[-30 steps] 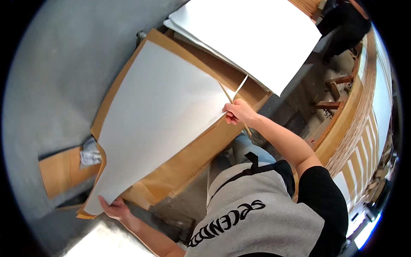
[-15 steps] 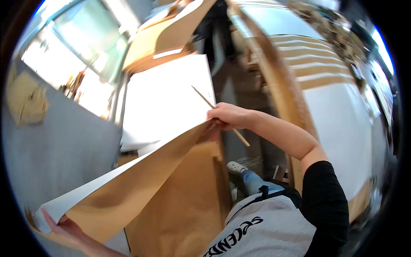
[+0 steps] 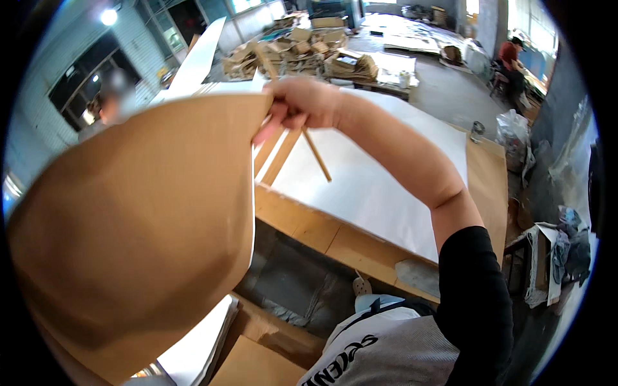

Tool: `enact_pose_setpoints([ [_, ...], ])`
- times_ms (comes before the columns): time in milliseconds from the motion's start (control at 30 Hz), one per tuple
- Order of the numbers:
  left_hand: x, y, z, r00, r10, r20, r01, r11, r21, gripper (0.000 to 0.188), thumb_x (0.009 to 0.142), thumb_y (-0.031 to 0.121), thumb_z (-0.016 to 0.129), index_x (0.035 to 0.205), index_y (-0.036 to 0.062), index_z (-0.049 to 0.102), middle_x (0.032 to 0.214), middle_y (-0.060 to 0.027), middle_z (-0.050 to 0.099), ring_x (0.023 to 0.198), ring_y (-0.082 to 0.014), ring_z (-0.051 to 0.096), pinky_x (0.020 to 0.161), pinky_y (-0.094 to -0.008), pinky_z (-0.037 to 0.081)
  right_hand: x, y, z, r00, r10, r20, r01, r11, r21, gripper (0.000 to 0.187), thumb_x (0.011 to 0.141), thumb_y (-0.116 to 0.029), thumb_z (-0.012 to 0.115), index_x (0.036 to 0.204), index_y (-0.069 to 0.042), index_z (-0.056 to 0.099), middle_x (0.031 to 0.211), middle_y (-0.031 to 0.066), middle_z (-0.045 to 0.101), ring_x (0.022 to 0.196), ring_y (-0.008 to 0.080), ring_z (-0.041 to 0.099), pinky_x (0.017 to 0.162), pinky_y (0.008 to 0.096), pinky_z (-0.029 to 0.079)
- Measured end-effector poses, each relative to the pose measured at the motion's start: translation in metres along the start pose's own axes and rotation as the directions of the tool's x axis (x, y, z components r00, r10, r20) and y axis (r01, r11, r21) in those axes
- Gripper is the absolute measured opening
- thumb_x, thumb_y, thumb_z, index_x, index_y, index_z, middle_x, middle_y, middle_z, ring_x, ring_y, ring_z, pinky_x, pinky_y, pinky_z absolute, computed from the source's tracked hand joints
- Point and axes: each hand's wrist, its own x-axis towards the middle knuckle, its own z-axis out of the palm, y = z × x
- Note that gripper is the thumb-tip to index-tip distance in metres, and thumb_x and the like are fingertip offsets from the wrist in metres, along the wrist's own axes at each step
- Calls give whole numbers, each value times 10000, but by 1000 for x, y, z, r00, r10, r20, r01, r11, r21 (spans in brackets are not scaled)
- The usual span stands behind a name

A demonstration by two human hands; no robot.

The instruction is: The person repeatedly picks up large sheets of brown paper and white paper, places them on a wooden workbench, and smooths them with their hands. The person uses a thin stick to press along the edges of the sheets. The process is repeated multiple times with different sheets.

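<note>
A large sheet of paper (image 3: 138, 206), brown on this side with a white edge showing, hangs curved across the left half of the view. Its upper right corner is pinched in the closed fingers of my right hand (image 3: 302, 103). A thin wooden stick (image 3: 317, 156) also passes through that hand, slanting down to the right. My left hand cannot be seen; the sheet covers much of that side. Beyond my right hand, white sheets (image 3: 380, 186) lie on a long table, with brown strips (image 3: 283, 157) beside them.
The table's wooden edge (image 3: 335, 235) runs in front of me. A stack of white sheets (image 3: 215, 334) stands lower left. Cardboard piles (image 3: 309, 51) lie farther off. One person (image 3: 106, 103) is partly behind the sheet; another (image 3: 513, 64) sits far right. Plastic bags (image 3: 513, 138) stand beyond the table.
My view has swung right, toward the long table. The right hand has carried the sheet and stick round and up, away from the white stack. My left hand has gone out of sight.
</note>
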Motion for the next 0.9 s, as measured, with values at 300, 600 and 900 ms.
enact_pose_setpoints([
  [300, -3, 22, 259, 668, 431, 607, 54, 785, -617, 349, 833, 285, 520, 1076, 37, 494, 1009, -87, 548, 950, -186, 522, 831, -319, 404, -156, -148, -191, 851, -482, -209, 489, 872, -18, 205, 874, -126, 349, 768, -4, 474, 756, 149, 577, 573, 127, 532, 374, 151, 334],
  [600, 52, 9, 331, 743, 384, 549, 316, 522, -792, 338, 846, 298, 501, 1074, 49, 499, 1018, -82, 550, 987, -188, 511, 878, -334, 385, -328, -98, -173, -336, -549, -765, 571, 527, -629, 167, 876, -193, 447, 805, -51, 496, 651, 39, 493, 499, 101, 465, 489, 177, 442],
  [900, -131, -144, 386, 349, -501, 792, 919, 19, -393, 504, 876, 280, 453, 1270, 10, 290, 1272, -71, 362, 1188, -181, 318, 1010, -329, 226, -407, 139, -112, -576, -209, -791, 235, 884, -404, 267, 778, -292, 582, 939, -93, 503, 700, -16, 478, 527, 45, 430, 400, 184, 325],
])
